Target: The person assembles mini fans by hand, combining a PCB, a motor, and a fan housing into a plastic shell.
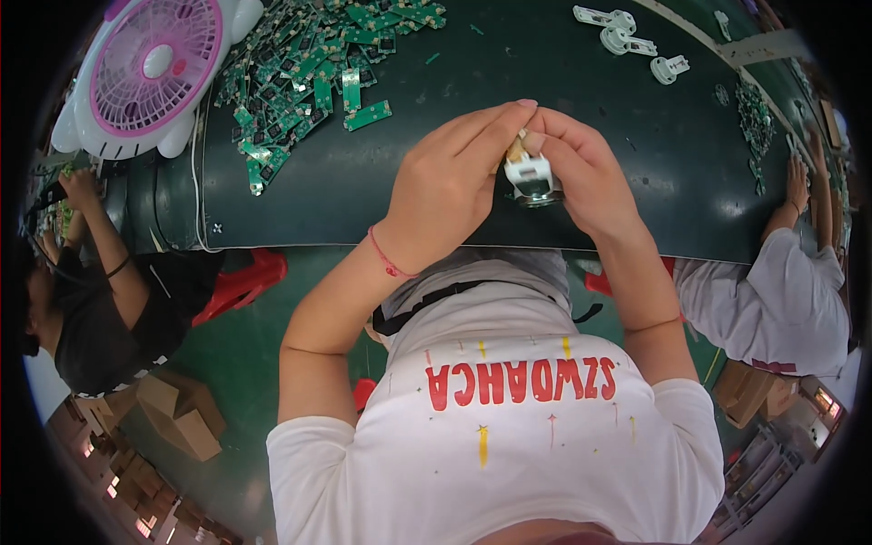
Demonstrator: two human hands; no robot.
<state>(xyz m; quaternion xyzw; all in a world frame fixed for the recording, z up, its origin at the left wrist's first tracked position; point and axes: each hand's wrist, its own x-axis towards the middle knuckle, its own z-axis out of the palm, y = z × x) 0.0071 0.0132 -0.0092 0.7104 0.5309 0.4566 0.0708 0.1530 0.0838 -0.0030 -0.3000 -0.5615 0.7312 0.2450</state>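
Observation:
Over the near part of the dark table (300, 213), my two hands meet at the fingertips around a small white plastic part (530, 171). A dark, shiny rounded end on the part hangs toward me. My left hand (447, 177), with a red string bracelet at its wrist, is closed on the part from the left. From the right, my right hand (592, 173) pinches it between thumb and fingers. Something small and tan shows at the top of the part; the fingers hide most of it.
Green circuit boards (304, 100) lie heaped at the far left, beside a pink-and-white fan (156, 64) with a white cable. White plastic pieces (627, 44) sit at the far right. More boards (756, 127) lie near a co-worker's hand (797, 182). Another co-worker (109, 300) sits left.

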